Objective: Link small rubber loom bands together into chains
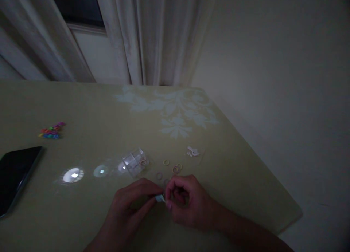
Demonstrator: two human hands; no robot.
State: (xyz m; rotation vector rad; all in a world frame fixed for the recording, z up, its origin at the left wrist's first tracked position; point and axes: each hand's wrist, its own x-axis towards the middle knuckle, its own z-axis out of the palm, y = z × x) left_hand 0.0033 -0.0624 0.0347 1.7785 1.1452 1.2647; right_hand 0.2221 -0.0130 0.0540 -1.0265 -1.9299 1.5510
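- Head view, lower centre: the left hand [127, 208] pinches a small pale blue piece [159, 198] between thumb and forefinger, just above the table [90, 223].
- Same area, slightly right: the right hand [191, 204] has its fingers curled, thumb and forefinger closed in at the piece's right end. A thin pale edge shows there; whether these fingertips grip it cannot be told.
- Handling, as judged: the left pinch is best firm yet light, holding the piece steady while the right fingertips make the fine adjustments. The right fingers partly cover the working end, so a slight turn of the wrist would help sight.
- Centre, just beyond the hands: loose rings [163, 162] lie on the table, some near the right knuckles; small, low wrist movements would avoid scattering them.
- Left of the rings: a clear divided box [132, 164], near enough that the left knuckles could nudge it.
- Right of centre: small whitish parts [194, 152], apart from the hands.
- Lighting: dim throughout; slow, touch-guided work suits pieces this small.
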